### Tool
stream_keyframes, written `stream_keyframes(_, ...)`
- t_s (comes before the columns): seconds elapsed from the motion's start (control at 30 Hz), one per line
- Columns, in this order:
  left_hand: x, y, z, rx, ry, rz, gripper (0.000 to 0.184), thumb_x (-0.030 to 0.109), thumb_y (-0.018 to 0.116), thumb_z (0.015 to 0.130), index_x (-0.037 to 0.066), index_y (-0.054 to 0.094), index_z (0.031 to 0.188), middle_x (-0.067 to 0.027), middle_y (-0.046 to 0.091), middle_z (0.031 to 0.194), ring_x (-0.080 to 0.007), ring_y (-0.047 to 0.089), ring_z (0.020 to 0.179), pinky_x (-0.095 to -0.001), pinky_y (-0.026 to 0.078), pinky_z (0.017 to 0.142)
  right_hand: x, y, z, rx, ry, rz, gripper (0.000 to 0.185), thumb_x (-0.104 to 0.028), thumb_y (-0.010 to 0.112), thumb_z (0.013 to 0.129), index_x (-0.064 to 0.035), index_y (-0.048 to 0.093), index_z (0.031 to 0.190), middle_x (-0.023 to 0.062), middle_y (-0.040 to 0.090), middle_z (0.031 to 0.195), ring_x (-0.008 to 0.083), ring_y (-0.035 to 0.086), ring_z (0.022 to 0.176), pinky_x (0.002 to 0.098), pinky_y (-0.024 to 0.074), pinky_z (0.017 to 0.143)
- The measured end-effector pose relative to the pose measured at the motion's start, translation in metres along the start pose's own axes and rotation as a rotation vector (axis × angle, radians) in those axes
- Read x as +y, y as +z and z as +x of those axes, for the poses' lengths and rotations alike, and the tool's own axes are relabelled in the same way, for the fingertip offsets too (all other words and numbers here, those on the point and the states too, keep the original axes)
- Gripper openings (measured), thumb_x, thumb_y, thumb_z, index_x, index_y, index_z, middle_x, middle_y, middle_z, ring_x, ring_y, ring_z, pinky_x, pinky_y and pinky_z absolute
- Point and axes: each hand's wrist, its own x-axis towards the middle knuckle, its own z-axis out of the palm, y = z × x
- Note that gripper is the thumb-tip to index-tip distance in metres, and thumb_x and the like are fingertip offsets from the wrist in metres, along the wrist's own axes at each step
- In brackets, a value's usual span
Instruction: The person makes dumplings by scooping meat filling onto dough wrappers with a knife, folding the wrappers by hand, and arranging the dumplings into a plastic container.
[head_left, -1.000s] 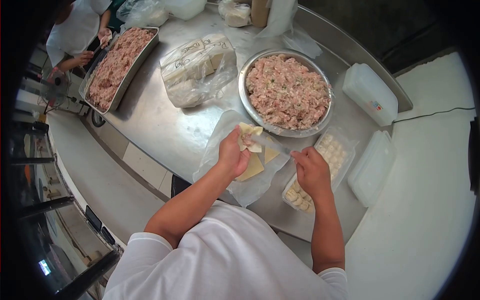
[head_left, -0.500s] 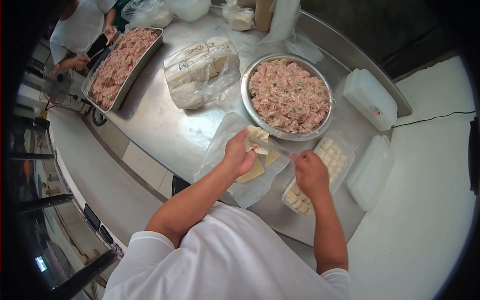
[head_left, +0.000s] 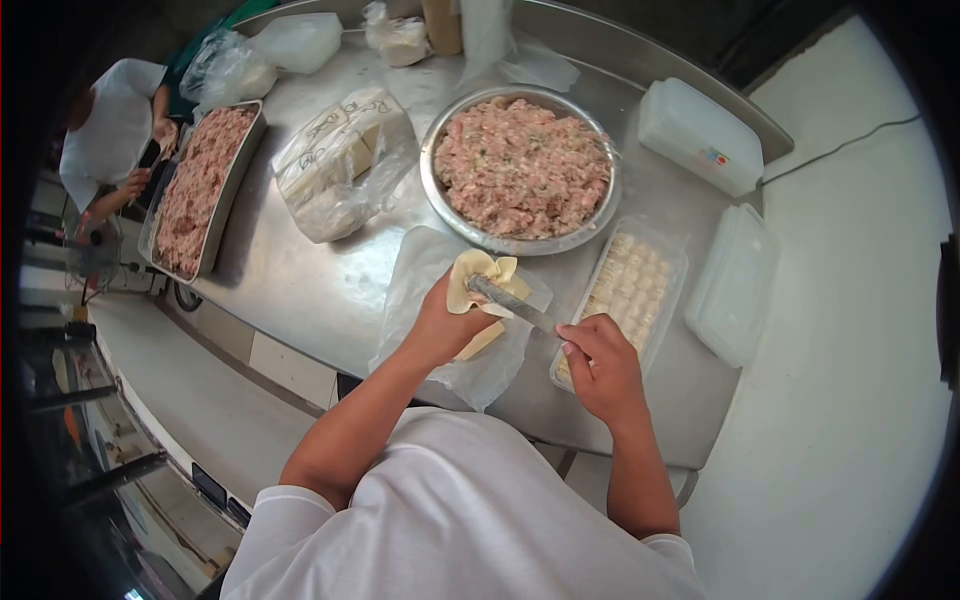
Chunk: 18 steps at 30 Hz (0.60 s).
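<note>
A steel bench stands against a pale wall. Above it, the fingers of the left hand curl around a dough wrapper, which flares open like a cup. The fingers of the right hand pinch a slim, stick-like tool — its far end reaches into the wrapper. Under the left fingers, flat dough sheets lie on plastic film. Beyond the fingers sits a metal bowl heaped with minced meat; beside the right fingers, a container holds rows of dumplings.
</note>
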Motion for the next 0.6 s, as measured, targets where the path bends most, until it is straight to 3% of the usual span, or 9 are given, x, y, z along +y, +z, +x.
stream_keyframes(0.03, 0.0, 0.006, 0.004, 0.028, 0.08, 0.068, 0.05, 0.007, 0.08, 0.079, 0.003, 0.058, 0.124, -0.0066, 0.067, 0.116, -0.0133, 0.064, 0.104, -0.031, 0.051, 0.092, 0.001, -0.001, -0.004, -0.033, 0.008, -0.019, 0.021, -0.001, 0.066, 0.088, -0.0068, 0.075, 0.106, 0.0089, 0.063, 0.089, 0.0242, 0.065, 0.073, 0.0352, 0.0527, 0.066)
stream_keyframes(0.17, 0.007, 0.02, 0.004, -0.026, 0.031, 0.41, 0.043, 0.006, 0.08, 0.079, 0.003, 0.062, 0.117, -0.0087, 0.068, 0.109, -0.016, 0.066, 0.099, -0.031, 0.052, 0.089, 0.003, -0.019, -0.016, -0.059, 0.05, -0.095, 0.021, -0.001, 0.066, 0.087, -0.0069, 0.075, 0.105, 0.0099, 0.064, 0.088, 0.0253, 0.066, 0.074, 0.0357, 0.053, 0.067)
stream_keyframes(0.23, -0.009, 0.027, 0.004, -0.082, 0.258, 0.518, 0.035, 0.005, 0.078, 0.079, 0.002, 0.065, 0.111, -0.0096, 0.069, 0.102, -0.0186, 0.067, 0.094, -0.0313, 0.053, 0.084, 0.01, -0.041, -0.022, -0.147, 0.042, -0.12, 0.02, -0.001, 0.067, 0.086, -0.0061, 0.075, 0.104, 0.0104, 0.064, 0.088, 0.027, 0.067, 0.075, 0.0367, 0.0533, 0.066)
stream_keyframes(0.33, -0.013, 0.045, 0.013, -0.087, 0.392, 0.435, 0.024, 0.01, 0.078, 0.087, 0.001, 0.065, 0.105, -0.0078, 0.07, 0.091, -0.0164, 0.067, 0.084, -0.0314, 0.054, 0.078, 0.004, -0.069, -0.031, -0.034, 0.205, -0.069, 0.018, -0.001, 0.068, 0.086, -0.0057, 0.074, 0.102, 0.0102, 0.065, 0.088, 0.0272, 0.067, 0.076, 0.036, 0.0542, 0.065)
stream_keyframes(0.37, -0.011, 0.052, 0.014, -0.099, 0.392, 0.434, 0.024, 0.01, 0.078, 0.087, 0.001, 0.065, 0.105, -0.0078, 0.07, 0.091, -0.0164, 0.067, 0.084, -0.0314, 0.054, 0.078, 0.009, -0.071, -0.035, 0.05, 0.216, -0.035, 0.014, -0.002, 0.071, 0.086, -0.0026, 0.073, 0.1, 0.0096, 0.066, 0.087, 0.0211, 0.066, 0.074, 0.0315, 0.0533, 0.064)
stream_keyframes(0.43, 0.012, 0.071, 0.013, -0.197, 0.012, 0.19, 0.021, 0.019, 0.073, 0.096, 0.001, 0.065, 0.101, -0.0054, 0.069, 0.084, -0.0128, 0.066, 0.076, -0.0299, 0.054, 0.075, 0.027, -0.068, -0.052, 0.09, 0.302, 0.009, 0.011, -0.005, 0.072, 0.088, -0.0015, 0.073, 0.098, 0.0083, 0.066, 0.088, 0.0177, 0.064, 0.072, 0.0289, 0.0519, 0.064)
stream_keyframes(0.53, 0.008, 0.1, 0.011, -0.271, 0.103, 0.118, 0.029, 0.03, 0.068, 0.101, 0.002, 0.065, 0.097, -0.0032, 0.068, 0.079, -0.0099, 0.066, 0.073, -0.028, 0.053, 0.073, 0.046, -0.044, -0.074, 0.163, 0.438, 0.24, 0.014, -0.011, 0.075, 0.091, 0.0, 0.072, 0.099, 0.0057, 0.067, 0.089, 0.0119, 0.059, 0.069, 0.0251, 0.0481, 0.062)
stream_keyframes(0.57, 0.003, 0.112, 0.01, -0.342, 0.013, -0.12, 0.032, 0.035, 0.062, 0.105, 0.003, 0.067, 0.106, -0.0054, 0.07, 0.089, -0.0114, 0.066, 0.082, -0.0281, 0.054, 0.077, 0.047, -0.035, -0.079, 0.197, 0.489, 0.423, 0.02, -0.015, 0.076, 0.092, 0.0004, 0.071, 0.102, 0.0044, 0.067, 0.09, 0.0096, 0.056, 0.067, 0.0238, 0.0456, 0.061)
stream_keyframes(0.6, 0.004, 0.125, 0.005, -0.355, 0.01, -0.116, 0.032, 0.035, 0.062, 0.105, 0.003, 0.067, 0.106, -0.0054, 0.07, 0.089, -0.0114, 0.066, 0.082, -0.0281, 0.054, 0.077, 0.042, -0.027, -0.081, 0.209, 0.496, 0.425, 0.02, -0.015, 0.076, 0.092, 0.0004, 0.071, 0.102, 0.0044, 0.067, 0.09, 0.0096, 0.056, 0.067, 0.0238, 0.0456, 0.061)
